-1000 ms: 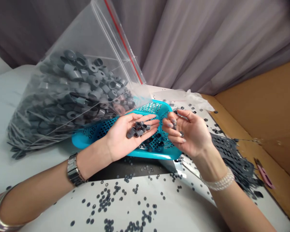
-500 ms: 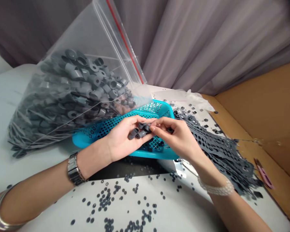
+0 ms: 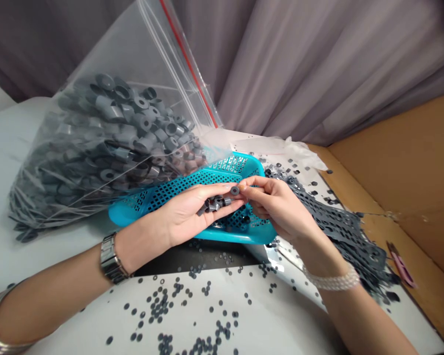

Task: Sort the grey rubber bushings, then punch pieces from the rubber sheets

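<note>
Shifted slightly up and rightward at the fingertips since half a second ago, with the right hand (image 3: 281, 209) now clamped, thumb against finger, on a single grey tube (image 3: 235, 191), seen end-on with a round hole in its middle. Moved also with the left thumb, now stretched along to the tube's left side; cannot tell whether touching it.

Lying palm up in the left hand (image 3: 188, 217), with thumb and fingers apart: a handful of small grey tubes (image 3: 218, 203), tilted various ways. Held over the turquoise basket (image 3: 244, 240), with a few dark pieces visible inside it, partly hidden by the hands.

Leaning over the basket's far left side, a large clear bag (image 3: 133, 54) with a red-striped edge, filled in its lower part with more grey tubes. Scattered across the near worktop (image 3: 274, 315), many small dark discs (image 3: 159, 305). Lying right of the basket, dark strips (image 3: 340, 222) full of holes, with a pink-handled tool (image 3: 402, 266) farther right, near the cardboard (image 3: 395, 162). Crumpled beyond the strips, white plastic (image 3: 305, 154); hanging behind everything, a grey curtain (image 3: 274, 64).
</note>
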{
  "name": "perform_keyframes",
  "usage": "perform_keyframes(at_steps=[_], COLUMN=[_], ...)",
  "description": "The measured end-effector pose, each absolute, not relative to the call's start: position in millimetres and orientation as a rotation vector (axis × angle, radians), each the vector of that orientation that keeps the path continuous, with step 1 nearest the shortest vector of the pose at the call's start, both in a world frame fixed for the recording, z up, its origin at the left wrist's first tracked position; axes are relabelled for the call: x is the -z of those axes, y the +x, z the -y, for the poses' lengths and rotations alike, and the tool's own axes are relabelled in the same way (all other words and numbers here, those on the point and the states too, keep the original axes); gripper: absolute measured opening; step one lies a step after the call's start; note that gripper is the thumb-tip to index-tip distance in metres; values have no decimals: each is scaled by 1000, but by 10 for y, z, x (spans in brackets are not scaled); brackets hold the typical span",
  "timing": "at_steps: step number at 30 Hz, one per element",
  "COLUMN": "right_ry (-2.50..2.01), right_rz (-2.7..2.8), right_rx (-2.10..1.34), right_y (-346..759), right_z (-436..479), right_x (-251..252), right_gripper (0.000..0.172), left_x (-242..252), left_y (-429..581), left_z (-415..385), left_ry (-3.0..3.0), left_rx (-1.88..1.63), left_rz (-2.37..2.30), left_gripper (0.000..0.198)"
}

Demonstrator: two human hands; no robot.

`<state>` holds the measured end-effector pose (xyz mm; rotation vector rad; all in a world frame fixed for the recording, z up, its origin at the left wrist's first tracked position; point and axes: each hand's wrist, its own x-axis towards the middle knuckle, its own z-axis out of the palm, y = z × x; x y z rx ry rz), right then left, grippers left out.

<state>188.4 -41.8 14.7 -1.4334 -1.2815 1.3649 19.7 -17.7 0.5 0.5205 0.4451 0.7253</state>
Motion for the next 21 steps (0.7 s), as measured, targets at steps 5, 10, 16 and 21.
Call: perform_keyframes(at_steps=[5, 10, 16, 21], right_ry=[-1452, -1565, -1542, -1566], right_rz=[1443, 1683, 2006, 2126], right_rx=[-1235, -768, -372, -239], right_y=[1891, 1927, 1911, 1827], right_z=[432, 457, 557, 600], right_x=[-165, -235, -373, -359], right_gripper=[23, 22, 23, 23], left_x=[17, 156, 114, -30], left_y=[196, 118, 122, 214], left_z=[184, 182, 181, 183], left_ry=[488, 471, 502, 484], left_rx=[-759, -839, -825, -798], left_rz=[-487, -451, -463, -604], left_gripper=[24, 31, 32, 25])
